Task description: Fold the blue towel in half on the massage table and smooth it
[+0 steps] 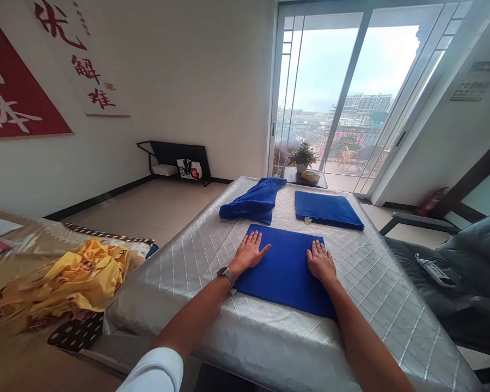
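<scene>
A flat blue cloth (286, 272), folded into a rectangle, lies near the front of a table with a silver quilted cover (375, 261). My left hand (250, 252) rests palm down on the cloth's left side, fingers stretched out, a watch on the wrist. On the right side of the same cloth my right hand (322, 259) lies flat with its fingers extended. Behind it to the right is a second folded blue cloth (326, 208) with a small white label at its edge. Farther back on the left sits a crumpled blue cloth (255, 200).
A bed at the left bears a rumpled yellow cloth (90, 272). On the right stands a dark armchair (465, 261) with a power strip (436, 271) on its seat. Beyond the table's far edge, a potted plant (303, 157) stands before the glass sliding door (318, 65).
</scene>
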The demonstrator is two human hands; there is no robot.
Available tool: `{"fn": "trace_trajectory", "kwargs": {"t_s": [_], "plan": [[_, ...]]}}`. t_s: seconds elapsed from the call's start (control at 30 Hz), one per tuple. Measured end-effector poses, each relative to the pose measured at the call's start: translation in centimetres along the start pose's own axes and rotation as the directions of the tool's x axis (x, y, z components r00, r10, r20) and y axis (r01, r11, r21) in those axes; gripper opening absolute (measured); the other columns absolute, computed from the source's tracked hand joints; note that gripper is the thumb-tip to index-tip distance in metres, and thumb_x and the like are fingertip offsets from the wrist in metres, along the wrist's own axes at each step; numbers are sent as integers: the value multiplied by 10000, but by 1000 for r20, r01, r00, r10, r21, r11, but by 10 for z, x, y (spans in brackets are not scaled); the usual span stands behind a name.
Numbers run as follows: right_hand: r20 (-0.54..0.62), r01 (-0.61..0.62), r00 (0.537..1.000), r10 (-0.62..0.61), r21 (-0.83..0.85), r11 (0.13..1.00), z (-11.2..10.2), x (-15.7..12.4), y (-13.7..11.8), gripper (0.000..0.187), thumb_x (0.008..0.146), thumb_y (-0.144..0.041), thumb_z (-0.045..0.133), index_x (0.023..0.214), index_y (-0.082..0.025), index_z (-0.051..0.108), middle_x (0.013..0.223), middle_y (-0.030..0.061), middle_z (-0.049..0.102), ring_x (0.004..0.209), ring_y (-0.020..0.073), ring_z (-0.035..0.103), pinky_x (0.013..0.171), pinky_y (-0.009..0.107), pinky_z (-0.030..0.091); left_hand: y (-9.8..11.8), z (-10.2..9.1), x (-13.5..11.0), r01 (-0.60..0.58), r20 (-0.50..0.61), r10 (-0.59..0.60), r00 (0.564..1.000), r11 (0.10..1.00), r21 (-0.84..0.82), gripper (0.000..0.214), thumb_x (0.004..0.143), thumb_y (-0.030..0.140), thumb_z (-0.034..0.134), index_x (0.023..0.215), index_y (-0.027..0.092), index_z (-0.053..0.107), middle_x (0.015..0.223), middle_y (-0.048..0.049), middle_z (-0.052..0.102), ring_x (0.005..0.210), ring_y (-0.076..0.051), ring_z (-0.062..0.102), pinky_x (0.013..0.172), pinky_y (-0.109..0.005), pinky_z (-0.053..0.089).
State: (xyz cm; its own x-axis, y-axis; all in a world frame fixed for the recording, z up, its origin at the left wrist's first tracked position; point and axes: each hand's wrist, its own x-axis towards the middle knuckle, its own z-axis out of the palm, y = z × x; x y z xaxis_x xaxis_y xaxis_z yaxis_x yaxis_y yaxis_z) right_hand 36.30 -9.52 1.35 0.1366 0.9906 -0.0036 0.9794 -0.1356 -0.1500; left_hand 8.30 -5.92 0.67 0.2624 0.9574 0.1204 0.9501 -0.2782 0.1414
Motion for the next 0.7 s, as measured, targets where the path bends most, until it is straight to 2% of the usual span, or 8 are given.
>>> {"fn": "trace_trajectory", "kwargs": {"t_s": [0.27,0.4,0.53,0.7], "plan": [[16,-18,1000,18,-21,1000,-4,-1,-2,671,1024,-407,140,1606,-79,200,1686,69,163,1550,196,124,1250,384,91,3,4,1,7,-27,-7,1000,1000,-26,853,987,685,95,1588,114,294,1642,-114,305,1534,-266,214,1266,-436,131],[3,-28,1000,28,-75,997,-11,-6,-6,657,1027,-381,154,1598,-65,226,1681,86,186,1548,208,139,1247,391,97,3,3,1,-6,-35,4,999,999,-48,864,992,676,103,1573,73,315,1636,-144,305,1534,-270,212,1267,-431,134],[-50,27,998,-35,-163,986,-15,-24,-6,647,1025,-365,176,1595,-65,241,1673,95,216,1550,215,129,1249,404,55,3,2,1,-7,-43,5,999,998,-62,868,997,665,100,1562,45,326,1634,-161,300,1532,-262,220,1267,-416,136],[-4,33,999,-34,-139,990,-5,-57,5,679,1024,-432,149,1601,-85,233,1680,96,178,1550,220,132,1247,403,107,4,3,2,-1,-50,-2,999,998,-63,866,996,668,90,1563,59,330,1634,-148,308,1532,-252,223,1266,-414,138]]}}
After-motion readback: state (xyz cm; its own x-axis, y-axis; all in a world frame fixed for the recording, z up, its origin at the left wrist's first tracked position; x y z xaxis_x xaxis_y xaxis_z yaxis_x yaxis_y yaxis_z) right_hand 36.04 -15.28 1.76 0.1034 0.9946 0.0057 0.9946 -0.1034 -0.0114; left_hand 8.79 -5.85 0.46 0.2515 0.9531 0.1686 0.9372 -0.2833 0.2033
